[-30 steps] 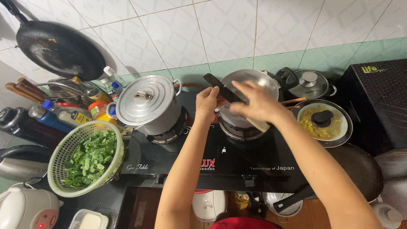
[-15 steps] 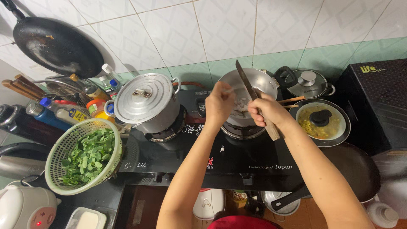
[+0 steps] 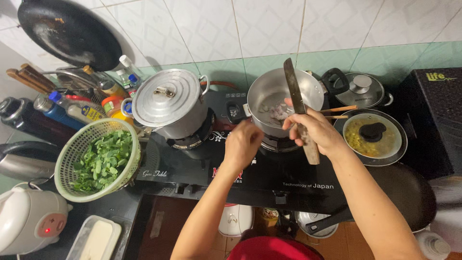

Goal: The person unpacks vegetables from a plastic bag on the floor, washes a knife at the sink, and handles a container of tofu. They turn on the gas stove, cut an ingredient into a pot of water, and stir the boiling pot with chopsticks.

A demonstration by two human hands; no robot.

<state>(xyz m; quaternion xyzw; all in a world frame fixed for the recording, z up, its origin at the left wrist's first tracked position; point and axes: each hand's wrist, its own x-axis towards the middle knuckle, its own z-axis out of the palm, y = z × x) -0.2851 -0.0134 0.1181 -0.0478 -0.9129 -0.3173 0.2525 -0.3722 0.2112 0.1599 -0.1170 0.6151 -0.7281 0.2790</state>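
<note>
Centre frame, the right hand (image 3: 315,131) clenches a wooden-handled knife (image 3: 299,108) over the steel pot (image 3: 308,84); left hand (image 3: 242,146) is loosely curled, holding nothing, just below.

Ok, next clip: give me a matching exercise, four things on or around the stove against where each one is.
Things:
1. knife
2. lidded pot
3. green basket
4. open pot

Places:
A. left burner
B. right burner, with chopped bits inside
C. in the right hand, blade up over the open pot
D. left of the stove, full of leafy greens

Pairs: 1-C, 2-A, 3-D, 4-B
</note>
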